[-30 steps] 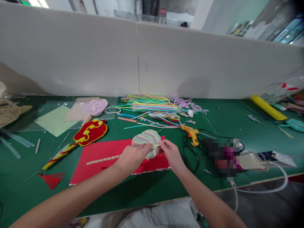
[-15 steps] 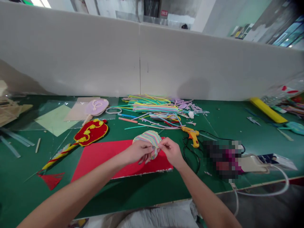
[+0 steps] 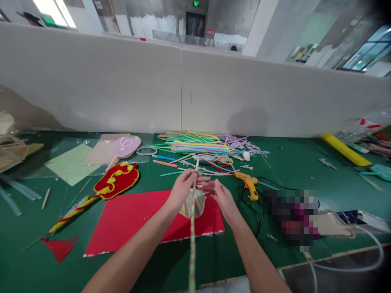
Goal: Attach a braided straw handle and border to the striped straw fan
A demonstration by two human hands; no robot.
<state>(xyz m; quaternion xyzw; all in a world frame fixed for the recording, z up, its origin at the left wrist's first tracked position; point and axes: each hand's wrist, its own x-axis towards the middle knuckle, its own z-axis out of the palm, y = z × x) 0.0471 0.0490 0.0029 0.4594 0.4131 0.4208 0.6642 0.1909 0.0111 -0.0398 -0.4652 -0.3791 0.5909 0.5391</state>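
Two bare hands come together at the far right part of the board [image 3: 128, 219], the red sheet lying on the table [image 3: 146, 270]. From the near side of the board, the left forearm slants up across it, rising toward the right, and the left hand [image 3: 182, 189] sits above its far edge with the thumb side toward the stick [image 3: 192, 240]. The left thumb and fingers are closed on the stick close to its far end, with some fingers reaching past it toward the right.

The right forearm slants the other way, outside the board's right edge, and the right hand [image 3: 222, 199] hangs over that edge, turned inward. Its fingers are loosely bent and parted, the tips pointing at the left hand; whether they touch the disc [image 3: 200, 203] cannot be told.

The stick, wound in pale colours, runs from just past the board's far edge, over the board and its near edge, and down between the forearms. The striped disc is under the hands, over the board's right part, with the stick crossing in front; whether it rests on the board or is held above cannot be told.

Right of the board lies the glue gun [image 3: 252, 187]; beyond its far edge, the strips [image 3: 198, 145]; by its far left corner, the red fan [image 3: 120, 181].
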